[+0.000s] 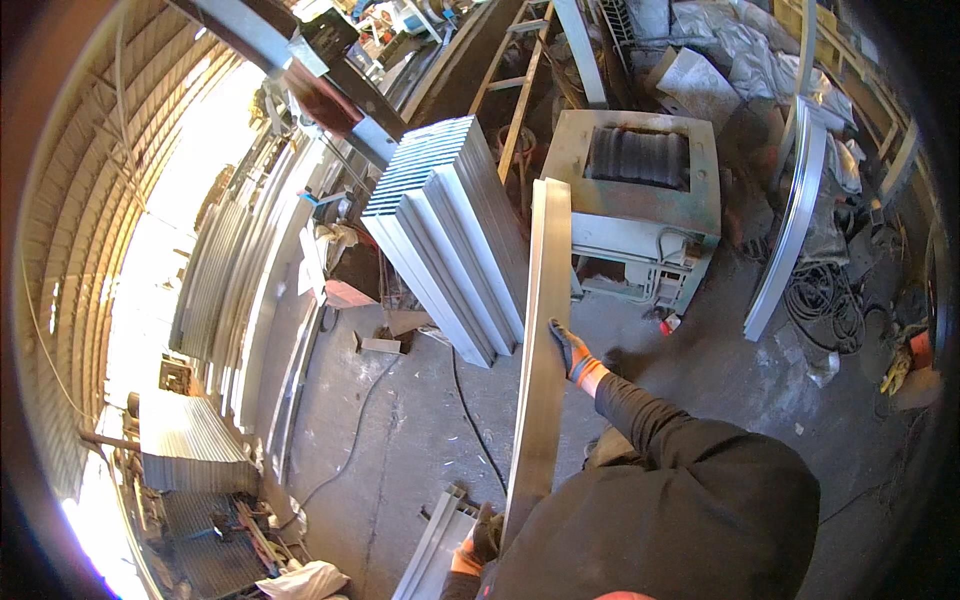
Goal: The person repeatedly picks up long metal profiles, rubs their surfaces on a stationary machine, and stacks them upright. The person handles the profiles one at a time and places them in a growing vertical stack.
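Observation:
A long metal profile [541, 330] slants up in front of me, its top end near the machine and its lower end beside my body. My right hand [572, 352], in a dark glove with an orange cuff, is closed on the profile's right edge about midway along. Low down, my left hand [480, 545], gloved too, grips the left edge near the bottom; its fingertips are partly hidden. Left of that hand lie more pale metal profiles [436, 545]. Beyond, a tall bundle of stacked silver profiles [450, 250] leans at a slant.
A boxy machine [634, 200] with a dark top opening stands ahead. Dark cables [465, 410] cross the grey floor [400, 450]. Curved metal strips [790, 220] and a coiled hose [825, 305] are at right. Stacked long sheets [235, 270] line the left, and a ladder [515, 85] leans behind.

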